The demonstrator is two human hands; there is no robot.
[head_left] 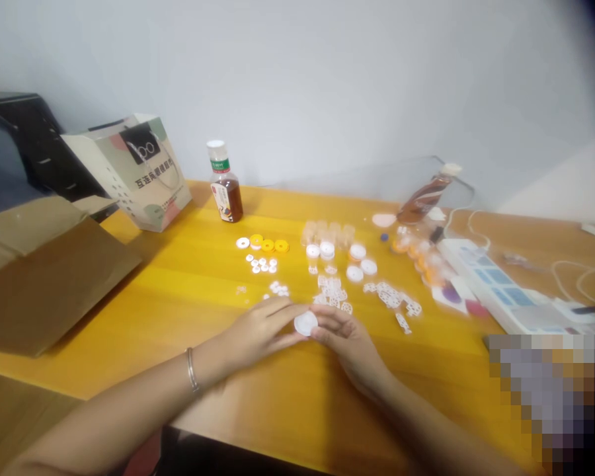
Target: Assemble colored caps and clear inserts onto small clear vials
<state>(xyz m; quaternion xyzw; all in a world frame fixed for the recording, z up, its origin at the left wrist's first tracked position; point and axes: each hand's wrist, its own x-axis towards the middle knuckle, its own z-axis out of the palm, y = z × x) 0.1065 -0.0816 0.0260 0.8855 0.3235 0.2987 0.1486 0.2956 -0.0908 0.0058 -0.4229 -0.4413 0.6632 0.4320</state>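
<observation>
Between my two hands is a small round white plastic piece [306,323], its flat face turned toward me. The fingers of my left hand [268,327] grip it from the left, and my right hand [344,337] pinches it from the right. Just beyond lie flat white cut-out pieces [331,291] and more of them [389,295] to the right. White round caps [354,272] and clear cups [327,233] stand farther back. On the left are yellow rings [274,245] and small white parts [264,266].
A cardboard box [64,271] and a paper bag [139,172] stand at the left. One drink bottle [227,185] is at the back; another bottle [426,197] leans at the right. A white power strip [500,287] with cables and orange-and-white pieces [421,258] lie rightward.
</observation>
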